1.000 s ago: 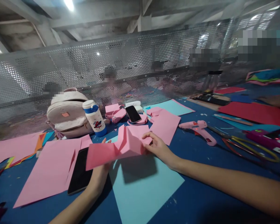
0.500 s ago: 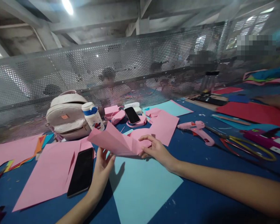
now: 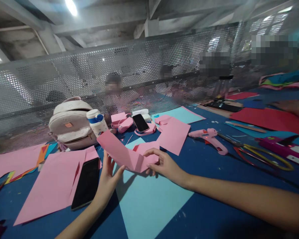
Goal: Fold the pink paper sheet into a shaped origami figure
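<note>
Both hands hold a creased piece of pink paper (image 3: 124, 151) above a light blue sheet (image 3: 151, 202). My left hand (image 3: 112, 176) grips its lower left edge, thumb in front and fingers partly hidden behind. At the right end, my right hand (image 3: 163, 164) pinches the folded part between thumb and fingers. The paper's left flap stands up at a slant, and a fold runs near its middle. Left of my left hand lies a black phone (image 3: 86, 184), partly on a large pink sheet (image 3: 52, 182).
A pink glue gun (image 3: 210, 137) and yellow-and-red-handled scissors (image 3: 266, 156) lie right. Behind the paper stand a white bottle (image 3: 97, 121), a cream backpack (image 3: 71, 124) and a second phone (image 3: 140, 122). A perforated metal partition (image 3: 139, 76) spans the back. Another person's hand (image 3: 291, 108) is at far right.
The pink paper has turned and come slightly lower, its left flap now narrower and its middle fold showing more. Both hands keep hold, with the right fingers shifted a little left along it.
</note>
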The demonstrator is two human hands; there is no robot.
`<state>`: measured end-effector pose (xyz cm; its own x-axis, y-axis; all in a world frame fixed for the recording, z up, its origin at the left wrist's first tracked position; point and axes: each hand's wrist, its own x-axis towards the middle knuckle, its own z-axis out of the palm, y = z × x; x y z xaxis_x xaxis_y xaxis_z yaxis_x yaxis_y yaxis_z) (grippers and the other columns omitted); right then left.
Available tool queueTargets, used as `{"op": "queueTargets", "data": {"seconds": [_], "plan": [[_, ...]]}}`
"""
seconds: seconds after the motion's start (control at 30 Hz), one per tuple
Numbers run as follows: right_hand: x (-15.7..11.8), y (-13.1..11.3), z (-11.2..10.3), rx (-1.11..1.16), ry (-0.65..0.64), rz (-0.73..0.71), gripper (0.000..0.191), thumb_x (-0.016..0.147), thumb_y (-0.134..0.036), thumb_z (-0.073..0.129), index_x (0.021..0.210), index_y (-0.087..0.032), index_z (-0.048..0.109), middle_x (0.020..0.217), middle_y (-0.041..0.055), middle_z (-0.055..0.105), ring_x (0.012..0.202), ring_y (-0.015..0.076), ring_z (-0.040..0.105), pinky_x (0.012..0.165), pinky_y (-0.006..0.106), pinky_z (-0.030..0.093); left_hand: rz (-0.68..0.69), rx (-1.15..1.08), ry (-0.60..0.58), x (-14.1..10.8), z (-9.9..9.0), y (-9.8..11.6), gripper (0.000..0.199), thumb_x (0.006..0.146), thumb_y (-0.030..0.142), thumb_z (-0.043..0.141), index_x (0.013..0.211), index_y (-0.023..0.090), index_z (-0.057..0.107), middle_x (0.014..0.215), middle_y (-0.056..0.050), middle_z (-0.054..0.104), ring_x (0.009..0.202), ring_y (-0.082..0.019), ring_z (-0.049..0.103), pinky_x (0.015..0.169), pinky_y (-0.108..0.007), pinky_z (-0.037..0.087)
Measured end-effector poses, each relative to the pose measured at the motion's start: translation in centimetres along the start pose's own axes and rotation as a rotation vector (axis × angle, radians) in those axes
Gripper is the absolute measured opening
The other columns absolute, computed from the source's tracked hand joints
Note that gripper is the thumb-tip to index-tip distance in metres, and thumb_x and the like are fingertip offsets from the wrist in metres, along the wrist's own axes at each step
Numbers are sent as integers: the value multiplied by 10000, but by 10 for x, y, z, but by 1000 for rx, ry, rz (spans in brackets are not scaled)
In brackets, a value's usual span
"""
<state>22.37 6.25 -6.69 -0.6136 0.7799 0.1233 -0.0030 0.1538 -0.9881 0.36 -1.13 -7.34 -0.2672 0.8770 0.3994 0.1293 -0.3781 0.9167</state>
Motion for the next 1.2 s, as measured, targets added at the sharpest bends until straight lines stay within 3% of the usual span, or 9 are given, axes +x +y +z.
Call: {"op": "queueTargets", "data": {"seconds": [0.2, 0.3, 0.37, 0.43, 0.6, 0.8, 1.0, 1.13, 1.2], "plan": [[-2, -5, 2, 75, -8, -47, 264, 856, -267, 638, 962, -237, 399, 613, -60, 628, 588, 142, 675, 473, 184, 446, -95, -43, -38, 4, 0, -8, 795, 790, 458, 730, 1469, 274, 361, 1522, -108, 381, 1420, -342, 325, 1143, -462, 340], [-4, -7, 3, 46, -25, -54, 261, 818, -254, 693, 968, -217, 484, 771, -24, 638, 657, 138, 690, 488, 182, 458, -107, -27, -45, 3, 0, -12, 817, 783, 466, 732, 1477, 270, 348, 1503, -110, 410, 1423, -334, 323, 1138, -444, 349], [-4, -5, 4, 24, -40, -71, 322, 757, -254, 759, 1003, -206, 557, 948, 9, 636, 689, 131, 685, 533, 202, 500, -120, -32, -68, 2, -1, -13, 843, 792, 466, 725, 1499, 285, 304, 1523, -104, 384, 1432, -324, 308, 1140, -443, 346], [-5, -4, 4, 10, -54, -75, 375, 727, -253, 785, 1050, -203, 601, 998, 21, 639, 708, 136, 680, 596, 232, 537, -133, -51, -89, 2, -1, -14, 870, 800, 465, 721, 1518, 299, 258, 1546, -101, 347, 1427, -324, 318, 1136, -449, 351], [-5, -7, 2, -125, 25, -166, 197, 770, -124, 650, 950, -189, 694, 949, 26, 698, 853, 168, 676, 726, 247, 527, -102, -32, -84, 0, -2, -17, 887, 806, 448, 723, 1531, 324, 227, 1587, -89, 261, 1430, -339, 304, 1135, -483, 351], [-5, -11, 0, -229, 59, -207, 139, 752, -118, 638, 849, -178, 719, 834, 9, 713, 719, 134, 639, 626, 208, 469, -31, 33, -59, 2, -9, -18, 867, 846, 430, 696, 1537, 363, 176, 1622, -60, 160, 1462, -319, 236, 1144, -477, 344], [-5, -6, -2, -349, 46, -195, 148, 748, -123, 652, 854, -190, 730, 807, -5, 725, 668, 125, 619, 596, 206, 424, 235, 223, 36, 21, -28, 9, 824, 856, 399, 700, 1526, 359, 221, 1606, -69, 212, 1462, -302, 242, 1185, -485, 251], [-7, -7, -2, -454, 38, -267, 214, 746, -79, 621, 870, -211, 734, 877, -17, 750, 694, 120, 641, 647, 205, 423, 423, 398, 4, 43, -44, 44, 895, 801, 399, 759, 1528, 338, 240, 1618, -71, 184, 1464, -316, 230, 1194, -480, 215], [-8, -7, -3, -506, 22, -316, 225, 750, -80, 622, 887, -219, 736, 872, -23, 756, 651, 110, 633, 634, 202, 415, 457, 394, -27, 62, -52, 65, 776, 845, 468, 693, 1503, 296, 320, 1584, -89, 286, 1454, -306, 261, 1192, -476, 210]]}}
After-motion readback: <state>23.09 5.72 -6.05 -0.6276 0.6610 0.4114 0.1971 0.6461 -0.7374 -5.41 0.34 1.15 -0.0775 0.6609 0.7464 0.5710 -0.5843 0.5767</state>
